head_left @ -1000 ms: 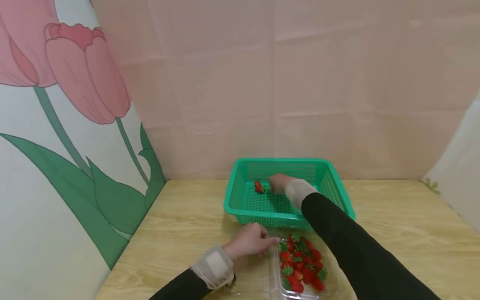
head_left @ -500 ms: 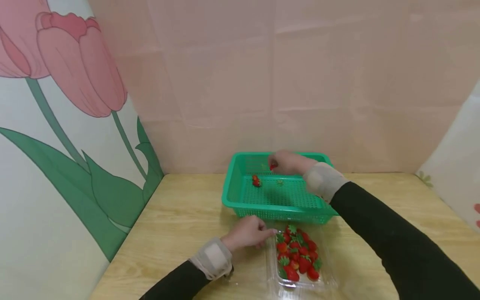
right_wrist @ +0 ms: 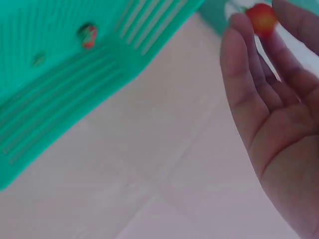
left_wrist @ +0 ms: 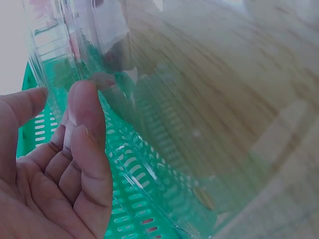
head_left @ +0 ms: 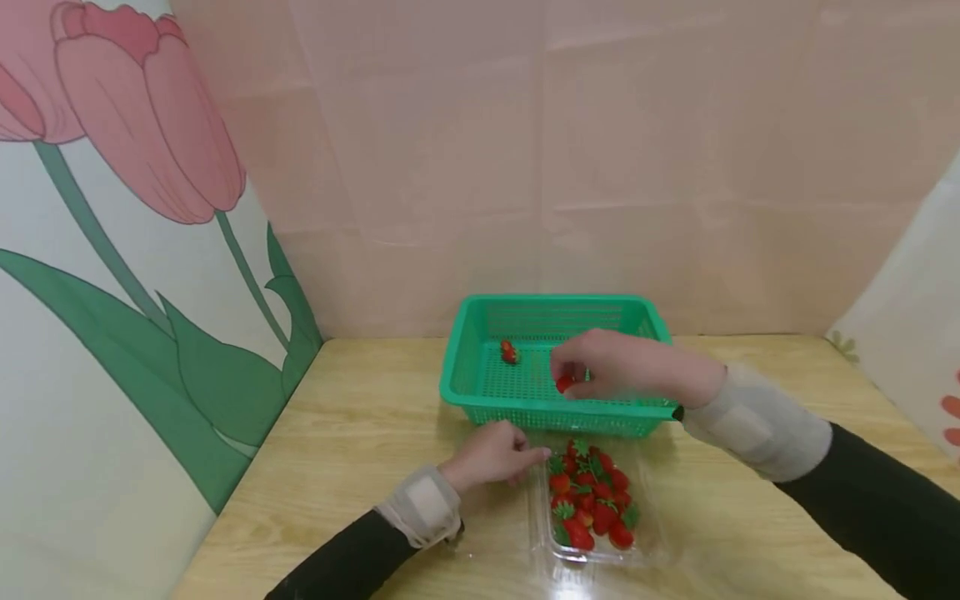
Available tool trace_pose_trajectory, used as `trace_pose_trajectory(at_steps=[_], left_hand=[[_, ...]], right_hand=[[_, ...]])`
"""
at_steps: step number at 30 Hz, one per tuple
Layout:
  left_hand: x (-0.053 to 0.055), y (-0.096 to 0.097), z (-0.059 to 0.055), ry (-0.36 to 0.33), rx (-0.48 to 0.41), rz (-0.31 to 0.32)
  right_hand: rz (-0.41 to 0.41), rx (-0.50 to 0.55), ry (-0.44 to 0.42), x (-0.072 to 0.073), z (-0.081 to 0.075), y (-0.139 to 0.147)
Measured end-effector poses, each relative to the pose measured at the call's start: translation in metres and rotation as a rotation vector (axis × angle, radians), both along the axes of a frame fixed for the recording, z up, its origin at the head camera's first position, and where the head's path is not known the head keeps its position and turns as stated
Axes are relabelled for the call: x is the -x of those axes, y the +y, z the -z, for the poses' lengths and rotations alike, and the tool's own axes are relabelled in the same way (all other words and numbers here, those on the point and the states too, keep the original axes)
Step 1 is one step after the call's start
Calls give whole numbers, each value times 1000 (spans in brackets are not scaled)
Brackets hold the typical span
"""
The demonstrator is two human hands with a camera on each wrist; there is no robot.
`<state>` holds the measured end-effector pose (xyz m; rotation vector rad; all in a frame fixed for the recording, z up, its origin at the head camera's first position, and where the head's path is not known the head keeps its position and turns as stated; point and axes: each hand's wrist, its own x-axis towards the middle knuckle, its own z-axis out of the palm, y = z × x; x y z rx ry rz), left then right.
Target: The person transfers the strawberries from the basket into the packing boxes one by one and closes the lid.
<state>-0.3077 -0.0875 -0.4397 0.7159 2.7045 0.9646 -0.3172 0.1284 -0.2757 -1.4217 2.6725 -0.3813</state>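
Note:
My right hand [head_left: 611, 367] pinches a small strawberry [right_wrist: 261, 20] between its thumb and fingertips, over the front part of the green basket [head_left: 517, 404]. Farther left on the basket floor lies a red strawberry [head_left: 510, 352]. In front of the basket, a clear plastic box [head_left: 573, 554] holds a heap of red strawberries [head_left: 600, 512] with green leaves. My left hand [head_left: 491, 454] is at the box's upper left edge; the left wrist view shows its thumb and a finger [left_wrist: 87, 107] on either side of the clear edge, the other fingers curled.
A small loose green bit [right_wrist: 38, 59] lies in the basket. The wooden table [head_left: 360, 417] reaches back to a pink sheet [head_left: 420, 167] hanging behind it. A tulip-printed panel [head_left: 105, 333] stands along the left side, a pale sheet [head_left: 915, 333] at right.
The right hand has lifted a strawberry from the basket floor and come back toward the front with it. The left hand keeps its place at the box. The head view has shifted slightly.

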Motion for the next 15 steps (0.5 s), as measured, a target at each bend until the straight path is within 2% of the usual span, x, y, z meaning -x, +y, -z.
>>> trace_pose_trajectory(at_steps=[3, 6, 12, 15], left_hand=[[0, 0, -1, 0, 0, -1], [-1, 1, -3, 1, -8, -5], [-3, 2, -4, -14, -11, -14], [-3, 2, -3, -14, -11, -19]], right_hand=[[-51, -50, -51, -23, 8, -2], [-61, -117, -99, -39, 25, -3], [2, -242, -217, -57, 70, 0], [19, -267, -264, -62, 85, 1]])
